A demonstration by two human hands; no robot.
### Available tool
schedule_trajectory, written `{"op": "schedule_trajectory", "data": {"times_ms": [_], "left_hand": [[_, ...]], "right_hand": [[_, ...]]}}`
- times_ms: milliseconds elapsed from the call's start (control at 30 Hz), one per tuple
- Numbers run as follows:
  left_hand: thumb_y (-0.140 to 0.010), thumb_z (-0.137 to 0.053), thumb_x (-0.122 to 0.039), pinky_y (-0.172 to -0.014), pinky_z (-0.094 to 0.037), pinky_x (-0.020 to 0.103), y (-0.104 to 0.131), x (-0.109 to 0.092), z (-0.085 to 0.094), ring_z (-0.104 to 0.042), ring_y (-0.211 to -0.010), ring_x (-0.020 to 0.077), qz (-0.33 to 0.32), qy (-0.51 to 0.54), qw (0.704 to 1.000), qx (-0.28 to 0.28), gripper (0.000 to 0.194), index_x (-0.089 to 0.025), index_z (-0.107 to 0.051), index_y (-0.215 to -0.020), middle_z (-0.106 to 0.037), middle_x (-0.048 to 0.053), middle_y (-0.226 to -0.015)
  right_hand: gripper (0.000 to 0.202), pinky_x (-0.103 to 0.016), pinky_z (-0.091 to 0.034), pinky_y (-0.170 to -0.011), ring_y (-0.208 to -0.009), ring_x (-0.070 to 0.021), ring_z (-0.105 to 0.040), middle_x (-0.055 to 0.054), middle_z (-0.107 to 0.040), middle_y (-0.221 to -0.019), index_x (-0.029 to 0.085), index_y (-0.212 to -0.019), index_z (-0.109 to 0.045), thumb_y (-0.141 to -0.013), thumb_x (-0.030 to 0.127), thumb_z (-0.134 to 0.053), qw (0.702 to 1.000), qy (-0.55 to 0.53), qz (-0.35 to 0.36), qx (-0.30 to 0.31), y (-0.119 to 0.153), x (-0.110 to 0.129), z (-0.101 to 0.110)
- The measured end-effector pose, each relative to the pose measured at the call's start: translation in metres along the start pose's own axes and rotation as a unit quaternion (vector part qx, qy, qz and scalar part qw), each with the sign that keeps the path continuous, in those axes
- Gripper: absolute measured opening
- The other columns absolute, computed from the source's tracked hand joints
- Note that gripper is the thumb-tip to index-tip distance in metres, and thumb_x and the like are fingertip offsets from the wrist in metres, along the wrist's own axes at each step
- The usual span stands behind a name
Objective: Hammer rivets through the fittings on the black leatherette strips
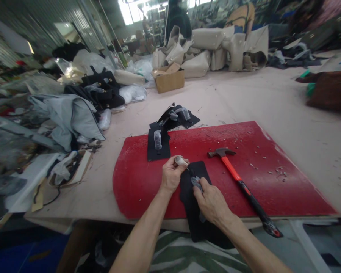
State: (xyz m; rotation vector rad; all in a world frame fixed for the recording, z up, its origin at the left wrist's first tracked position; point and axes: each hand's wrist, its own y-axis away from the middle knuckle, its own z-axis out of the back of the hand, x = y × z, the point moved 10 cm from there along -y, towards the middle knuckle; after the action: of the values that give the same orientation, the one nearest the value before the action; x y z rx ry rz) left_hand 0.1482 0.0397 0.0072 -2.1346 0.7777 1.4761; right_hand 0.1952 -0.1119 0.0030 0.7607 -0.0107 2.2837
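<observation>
The left hand is closed in a grip around a small pale-handled tool, its tip on a black leather piece. The right hand pinches a wrapped metal fitting on that piece. Both rest on a red mat on the counter. Right of the grip lies a hammer; beyond it, more black pieces.

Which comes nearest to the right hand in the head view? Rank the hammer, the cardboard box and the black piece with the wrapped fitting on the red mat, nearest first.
From the right hand:
1. Hammer, just to its right on the red mat.
2. Black piece with the wrapped fitting, ahead and left, at the mat's far edge.
3. Cardboard box, far back on the table.
</observation>
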Motion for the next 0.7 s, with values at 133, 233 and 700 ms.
{"op": "schedule_trajectory", "data": {"times_ms": [133, 233, 700], "left_hand": [[-0.070, -0.082, -0.030, -0.083, -0.057, 0.032, 0.001, 0.012, -0.001, -0.072, -0.084, 0.0196, -0.003, -0.032, 0.999, 0.007, 0.036, -0.015, -0.063, -0.097, -0.074, 0.008, -0.092], [-0.072, -0.079, -0.031, -0.084, -0.057, 0.032, 0.003, 0.012, -0.002, -0.072, -0.086, 0.0198, -0.011, -0.058, 0.998, 0.014, 0.034, -0.015, -0.063, -0.097, -0.074, 0.009, -0.093], [-0.076, -0.073, -0.030, -0.081, -0.057, 0.030, 0.003, 0.012, -0.011, -0.071, -0.087, 0.0187, -0.034, -0.159, 0.986, 0.027, 0.028, -0.016, -0.062, -0.098, -0.074, 0.009, -0.095]], "right_hand": [[0.017, -0.028, -0.020, -0.059, -0.067, -0.0180, -0.058, -0.004, -0.061, -0.072, 0.020, -0.092, -0.046, -0.097, 0.033, -0.037, 1.000, -0.009, 0.002, 0.000, -0.002, 0.000, 0.001], [0.017, -0.028, -0.020, -0.059, -0.068, -0.0184, -0.059, -0.004, -0.062, -0.074, 0.020, -0.092, -0.045, -0.097, 0.035, -0.039, 1.000, -0.007, 0.013, 0.007, 0.000, 0.003, 0.002], [0.020, -0.029, -0.024, -0.061, -0.082, -0.0268, -0.067, -0.011, -0.068, -0.087, 0.018, -0.103, -0.047, -0.097, 0.035, -0.038, 0.999, 0.011, 0.015, 0.031, 0.003, 0.008, 0.006]]}}
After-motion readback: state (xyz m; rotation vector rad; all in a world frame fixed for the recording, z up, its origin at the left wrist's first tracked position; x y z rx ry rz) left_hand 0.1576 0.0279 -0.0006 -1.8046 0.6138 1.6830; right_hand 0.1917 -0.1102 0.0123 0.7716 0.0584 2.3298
